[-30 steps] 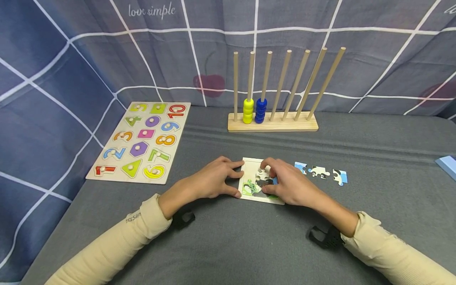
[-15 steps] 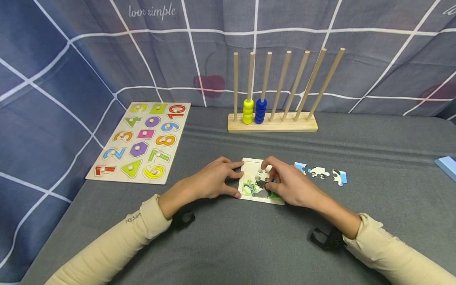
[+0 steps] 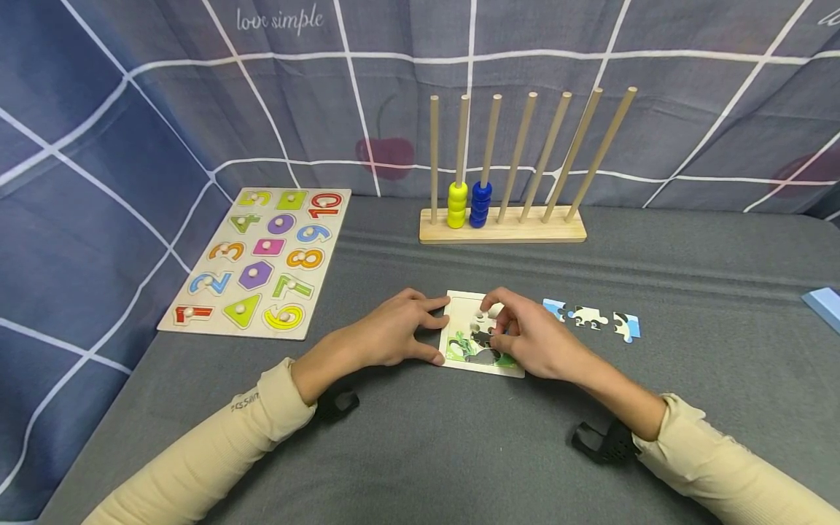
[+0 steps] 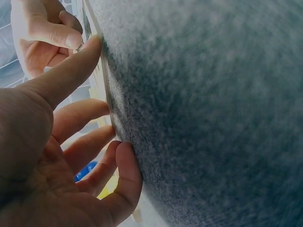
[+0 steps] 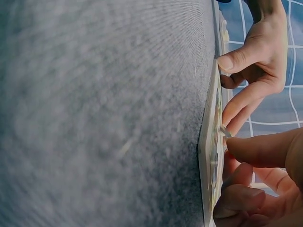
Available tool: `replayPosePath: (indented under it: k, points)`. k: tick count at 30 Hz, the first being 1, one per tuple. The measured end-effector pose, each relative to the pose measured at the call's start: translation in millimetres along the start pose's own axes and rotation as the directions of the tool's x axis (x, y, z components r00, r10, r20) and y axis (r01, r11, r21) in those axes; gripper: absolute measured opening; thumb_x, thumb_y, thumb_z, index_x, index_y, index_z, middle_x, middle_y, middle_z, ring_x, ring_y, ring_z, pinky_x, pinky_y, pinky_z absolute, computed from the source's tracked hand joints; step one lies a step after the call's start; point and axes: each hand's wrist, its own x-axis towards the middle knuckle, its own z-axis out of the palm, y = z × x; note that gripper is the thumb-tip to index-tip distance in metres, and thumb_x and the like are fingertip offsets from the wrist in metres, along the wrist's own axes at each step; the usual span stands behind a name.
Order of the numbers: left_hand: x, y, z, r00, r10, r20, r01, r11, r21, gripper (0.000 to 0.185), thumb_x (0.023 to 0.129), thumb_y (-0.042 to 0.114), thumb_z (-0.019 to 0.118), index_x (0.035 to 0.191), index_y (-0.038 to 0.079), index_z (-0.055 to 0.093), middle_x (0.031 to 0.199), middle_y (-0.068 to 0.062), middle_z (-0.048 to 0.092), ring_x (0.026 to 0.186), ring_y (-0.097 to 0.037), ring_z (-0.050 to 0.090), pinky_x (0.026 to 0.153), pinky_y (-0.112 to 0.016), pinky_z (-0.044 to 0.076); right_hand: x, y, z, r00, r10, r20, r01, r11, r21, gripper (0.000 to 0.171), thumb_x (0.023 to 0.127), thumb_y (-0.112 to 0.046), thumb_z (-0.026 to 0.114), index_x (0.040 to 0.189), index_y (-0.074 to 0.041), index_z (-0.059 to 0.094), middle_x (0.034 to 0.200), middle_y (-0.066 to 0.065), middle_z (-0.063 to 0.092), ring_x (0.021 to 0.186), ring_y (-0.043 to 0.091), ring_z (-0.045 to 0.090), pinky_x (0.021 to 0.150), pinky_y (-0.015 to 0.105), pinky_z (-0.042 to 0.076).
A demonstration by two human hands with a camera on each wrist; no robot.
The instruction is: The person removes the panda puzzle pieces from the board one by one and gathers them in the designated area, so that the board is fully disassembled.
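Note:
A small panda jigsaw board [image 3: 458, 302] with a pale wooden rim lies at the middle of the table. Along its left edge, my left hand [image 3: 400, 328] touches the rim with thumb and fingers spread. Over the board's right half, my right hand [image 3: 534, 335] pinches a puzzle piece [image 5: 226, 132] between thumb and fingers. That piece stands tilted over the board in the right wrist view, mostly covered by the fingers. Other panda pieces [image 3: 487, 356] and green ones [image 3: 459, 346] lie inside the frame. The hand hides the board's upper right part.
Loose jigsaw pieces [image 3: 588, 316] lie right of the board. Behind stands a wooden peg rack [image 3: 518, 232] with yellow beads [image 3: 457, 205] and blue beads [image 3: 480, 205]. A number-and-shape knob board [image 3: 256, 306] lies at left; a light blue block [image 3: 823, 306] sits at far right.
My right thumb has moved up and closer to the fingers, uncovering more of the lower panda pieces. The left hand and the board stay where they were.

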Motion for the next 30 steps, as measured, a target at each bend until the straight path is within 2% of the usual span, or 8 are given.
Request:
replayPosePath:
  k: [9, 16, 22, 30]
  points:
    - [0.3, 1.4, 0.0, 1.000, 0.000, 0.005, 0.000, 1.000, 0.006, 0.064, 0.083, 0.037, 0.080, 0.136, 0.007, 0.060, 0.155, -0.006, 0.038, 0.131, -0.028, 0.042, 0.105, -0.044, 0.038, -9, 4, -8, 1.000, 0.004, -0.011, -0.002, 0.984, 0.178, 0.033, 0.085, 0.007, 0.066, 0.115, -0.005, 0.058, 0.077, 0.004, 0.060, 0.056, 0.013, 0.048, 0.053, 0.026, 0.040]
    - [0.7, 1.2, 0.5, 1.000, -0.007, 0.003, 0.007, 1.000, 0.001, 0.064, 0.083, 0.036, 0.080, 0.136, 0.007, 0.059, 0.156, -0.006, 0.037, 0.131, -0.028, 0.041, 0.104, -0.045, 0.038, -30, 14, -24, 1.000, 0.009, -0.020, -0.006, 0.987, 0.160, 0.033, 0.087, 0.006, 0.067, 0.116, -0.006, 0.059, 0.078, 0.004, 0.060, 0.058, 0.014, 0.048, 0.054, 0.027, 0.041]
    - [-0.1, 2.2, 0.1, 1.000, -0.007, 0.003, 0.007, 1.000, 0.012, 0.064, 0.083, 0.036, 0.080, 0.136, 0.007, 0.060, 0.155, -0.006, 0.038, 0.131, -0.028, 0.042, 0.105, -0.044, 0.038, -51, 26, -38, 0.999, 0.012, -0.031, -0.007, 0.987, 0.163, 0.031, 0.090, 0.005, 0.064, 0.119, -0.004, 0.060, 0.079, 0.004, 0.064, 0.063, 0.018, 0.059, 0.061, 0.027, 0.048]
    - [0.1, 1.6, 0.5, 1.000, -0.010, 0.004, 0.010, 1.000, 0.004, 0.065, 0.083, 0.037, 0.080, 0.136, 0.008, 0.059, 0.155, -0.005, 0.038, 0.131, -0.028, 0.041, 0.105, -0.044, 0.038, -76, 44, -50, 0.994, 0.011, -0.108, 0.000, 0.995, 0.100, 0.036, 0.088, 0.006, 0.067, 0.122, -0.004, 0.062, 0.080, 0.001, 0.062, 0.061, 0.013, 0.056, 0.057, 0.024, 0.043]
